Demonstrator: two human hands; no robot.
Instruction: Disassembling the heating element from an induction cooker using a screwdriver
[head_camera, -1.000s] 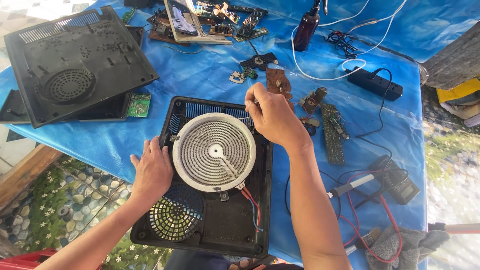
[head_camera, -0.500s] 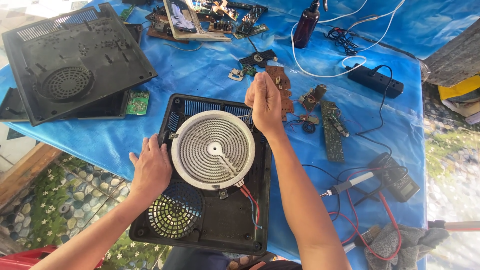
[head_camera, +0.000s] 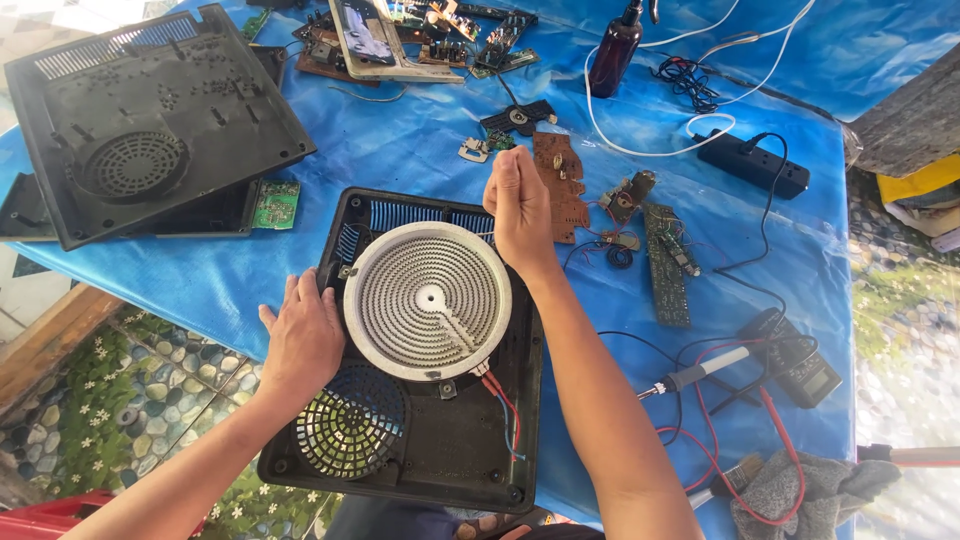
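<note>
Open cooker base (head_camera: 420, 440) lies on the blue-covered counter (head_camera: 400, 150), near edge, right in front of the person. Round heater disc (head_camera: 428, 298) sits in its upper half, fan grille (head_camera: 352, 420) at lower left.

Left hand (head_camera: 303, 335) flat, fingers spread, pressing on the base's left rim, touching the disc's edge. Right hand (head_camera: 520, 205) raised over the base's top right corner, closed in a loose fist with the fingertips pinched. Whether it holds a screw or a small tool, cannot tell; nothing shows.

Handling, as a guess: base is stiff plastic, light, easy to slide, so it needs pinning down. Disc looks ceramic with a thin coil, brittle; best taken by the metal rim, not the face. Red wires (head_camera: 505, 405) tie it to the base, so it can't be lifted far.

Around: second casing (head_camera: 150, 120) upside down at top left, green board (head_camera: 274, 203) beside it, brown board (head_camera: 562, 185) just past the right hand, soldering iron (head_camera: 695, 375), meter (head_camera: 800, 360), power strip (head_camera: 752, 162), brown bottle (head_camera: 615, 45).

Hidden: the base's bottom edge hangs past the counter, partly cut off. What's under the disc isn't visible. Top boards are too cluttered to sort.
</note>
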